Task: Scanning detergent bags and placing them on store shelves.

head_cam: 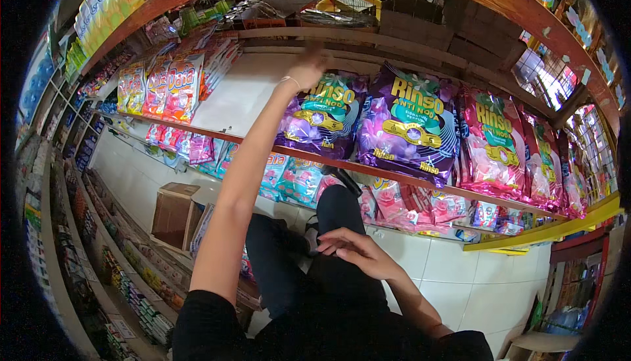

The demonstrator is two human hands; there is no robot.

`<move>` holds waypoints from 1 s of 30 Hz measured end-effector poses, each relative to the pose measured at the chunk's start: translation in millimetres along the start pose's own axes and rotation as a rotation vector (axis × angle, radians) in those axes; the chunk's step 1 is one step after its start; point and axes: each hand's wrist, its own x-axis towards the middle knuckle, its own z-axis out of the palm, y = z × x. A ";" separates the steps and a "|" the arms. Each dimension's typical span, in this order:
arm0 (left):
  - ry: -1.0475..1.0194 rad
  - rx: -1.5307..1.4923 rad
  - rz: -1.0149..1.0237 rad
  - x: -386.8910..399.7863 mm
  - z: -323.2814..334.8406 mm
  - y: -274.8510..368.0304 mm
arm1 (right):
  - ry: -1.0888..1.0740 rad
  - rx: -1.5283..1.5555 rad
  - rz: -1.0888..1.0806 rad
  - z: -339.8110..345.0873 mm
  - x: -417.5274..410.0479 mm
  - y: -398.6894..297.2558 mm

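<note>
My left hand (pixel 309 68), a thin band at its wrist, reaches to the top rear corner of a purple Rinso detergent bag (pixel 320 119) on the wooden shelf. Its fingers are blurred, so their grip cannot be told. To the right of that bag stand another purple Rinso bag (pixel 409 124) and pink Rinso bags (pixel 495 139). Daia detergent packets (pixel 183 90) stand further left on the same shelf. My right hand (pixel 352 250) rests low over my dark-trousered leg, fingers loosely bent and apart, with nothing visible in it.
The reddish shelf edge (pixel 389 176) runs across in front of me. Below it lie more detergent packets (pixel 300 178). A cardboard box (pixel 175 213) sits on the tiled floor at the left, near long racks of small goods (pixel 143 272). A yellow rail (pixel 547 233) juts out at the right.
</note>
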 end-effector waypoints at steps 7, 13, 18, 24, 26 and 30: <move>0.105 0.011 0.014 23.4 25.0 -3.1 | 0.119 -0.007 -0.028 -12.2 -4.9 -8.9; 0.538 0.074 -0.194 36.0 49.8 -64.7 | 0.127 0.014 0.021 -8.4 -10.4 -2.9; 0.505 -0.473 0.110 25.9 29.3 -41.1 | 0.108 0.087 0.048 -14.4 -13.8 13.2; 0.704 0.143 -0.184 32.5 58.3 -104.5 | 0.128 -0.023 0.016 -14.0 5.1 2.8; 0.556 0.031 -0.262 30.0 60.4 -106.2 | 0.159 -0.014 0.004 -19.1 8.6 5.7; 0.371 -0.173 -0.149 8.8 38.8 -51.8 | 0.181 0.080 0.043 -22.4 -0.2 16.0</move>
